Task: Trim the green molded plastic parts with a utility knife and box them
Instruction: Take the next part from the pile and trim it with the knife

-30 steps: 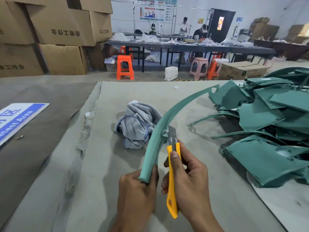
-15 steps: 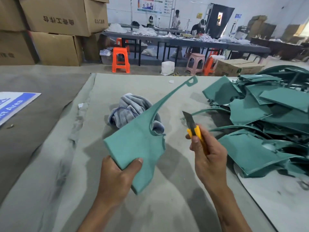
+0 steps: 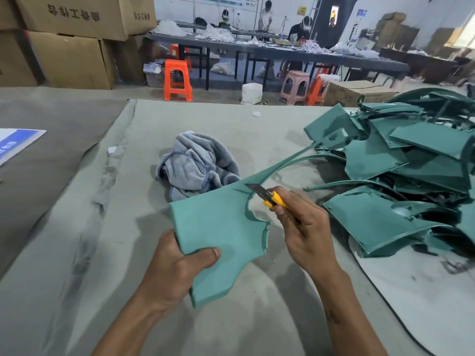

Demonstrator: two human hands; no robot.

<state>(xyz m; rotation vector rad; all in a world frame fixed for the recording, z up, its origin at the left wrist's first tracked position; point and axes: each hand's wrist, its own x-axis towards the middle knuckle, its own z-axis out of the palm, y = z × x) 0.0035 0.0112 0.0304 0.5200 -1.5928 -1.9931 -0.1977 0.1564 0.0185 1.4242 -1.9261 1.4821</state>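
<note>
Workshop floor; bench covered w/ grey felt. Rear: long tables, stools, cartons, three people at work.

Part: green moulded panel, held above the bench near centre, flat face up. A thin curved arm runs from its upper edge up-right toward the pile; the arm's far end merges visually w/ the pile, so its tip is hard to make out.

L hand: grips the panel's near-left corner, thumb on top, remaining fingers hidden under the panel.

R hand: fingers curled round the knife. Yellow body mostly hidden in the fist; blade exposed, tip at the panel edge where the arm starts.

Rag: grey, crumpled, on the felt just behind the panel, partly covered by it.

Pile of green parts fills the bench's right side, overlapping; cut off at the frame's right edge. Blue/white sign at far left, also cut off; text unreadable.
</note>
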